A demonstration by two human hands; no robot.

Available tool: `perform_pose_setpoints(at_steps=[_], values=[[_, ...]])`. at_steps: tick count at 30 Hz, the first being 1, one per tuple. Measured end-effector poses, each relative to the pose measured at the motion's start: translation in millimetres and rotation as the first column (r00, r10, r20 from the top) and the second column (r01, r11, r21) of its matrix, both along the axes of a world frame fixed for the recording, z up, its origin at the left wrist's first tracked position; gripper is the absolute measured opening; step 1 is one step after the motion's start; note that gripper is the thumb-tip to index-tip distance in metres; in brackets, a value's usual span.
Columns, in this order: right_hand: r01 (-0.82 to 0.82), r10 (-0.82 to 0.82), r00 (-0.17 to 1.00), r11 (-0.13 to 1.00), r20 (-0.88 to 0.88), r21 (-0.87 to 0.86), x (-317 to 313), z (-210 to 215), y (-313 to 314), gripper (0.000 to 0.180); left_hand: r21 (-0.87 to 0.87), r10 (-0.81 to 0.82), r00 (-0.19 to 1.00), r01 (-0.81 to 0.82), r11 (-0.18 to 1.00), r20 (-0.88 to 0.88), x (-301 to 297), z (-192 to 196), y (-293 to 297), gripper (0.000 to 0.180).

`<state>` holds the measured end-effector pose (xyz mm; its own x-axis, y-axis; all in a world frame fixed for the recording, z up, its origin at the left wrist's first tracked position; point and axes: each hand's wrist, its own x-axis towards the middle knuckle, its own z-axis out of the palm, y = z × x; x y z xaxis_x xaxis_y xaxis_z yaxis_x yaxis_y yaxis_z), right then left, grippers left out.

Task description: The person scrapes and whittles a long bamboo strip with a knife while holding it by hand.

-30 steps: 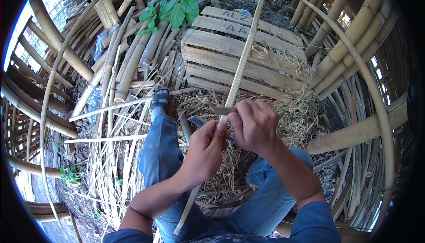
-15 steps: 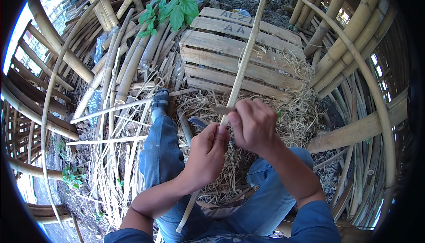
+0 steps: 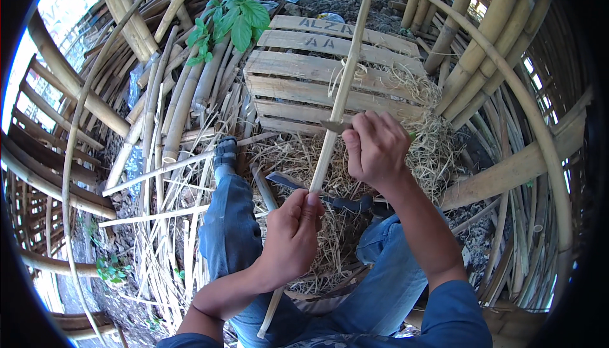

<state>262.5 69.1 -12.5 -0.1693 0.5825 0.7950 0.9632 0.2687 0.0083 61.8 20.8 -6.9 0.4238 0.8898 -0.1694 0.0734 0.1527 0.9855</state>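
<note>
A long, pale bamboo strip (image 3: 345, 85) slants from the top of the view down between my legs. My left hand (image 3: 292, 231) is closed around its lower part, thumb on top. Farther up the strip, my right hand (image 3: 379, 147) grips a small knife (image 3: 333, 125) with its handle hidden in the fist. The short blade lies across the strip, seemingly touching it. Thin curled shavings (image 3: 359, 71) cling to the strip above the blade. Beyond my left hand, a larger blade with a dark handle (image 3: 351, 205) lies among the shavings.
A slatted wooden crate (image 3: 304, 88) lies ahead, with heaped shavings (image 3: 419, 158) at its right. Split bamboo strips (image 3: 184, 246) and thick poles (image 3: 181, 120) cover the left side. A leafy plant (image 3: 241, 21) grows behind them. Curved bamboo poles (image 3: 526, 88) stand at right.
My right hand and the knife have moved up along the strip, away from my left hand. The dark handle beyond my left hand now shows. The whole view has shifted slightly.
</note>
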Motion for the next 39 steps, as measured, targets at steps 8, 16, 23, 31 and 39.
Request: perform_pose_setpoints(at_steps=[8, 16, 23, 31, 39], values=[[0.029, -0.037, 0.997, 0.994, 0.066, 0.108, 12.8, 1.1, 8.7, 0.026, -0.056, -0.031, 1.0, 0.031, 0.998, 0.0, -2.7, 7.5, -1.6, 0.03], [0.151, -0.159, 0.987, 0.973, 0.033, 0.172, 29.2, -2.9, 18.4, 0.029, -0.048, -0.059, 0.998, 0.061, 0.997, 0.037, -4.2, 1.6, -7.3, 0.03], [0.213, -0.233, 0.971, 0.945, 0.055, 0.247, 57.5, -3.0, 29.7, 0.027, -0.064, -0.077, 0.997, 0.075, 0.995, -0.021, -2.4, 6.2, -14.1, 0.032], [0.236, -0.218, 0.97, 0.95, -0.104, 0.204, 52.1, -5.4, 28.2, 0.027, -0.052, -0.084, 0.994, 0.081, 0.995, -0.065, -0.4, 1.8, -13.1, 0.032], [0.0, 0.014, 0.974, 0.998, -0.225, 0.062, 38.1, -9.3, 23.6, 0.041, -0.067, -0.075, 0.995, 0.07, 0.995, -0.064, -1.7, -4.4, -13.6, 0.031]])
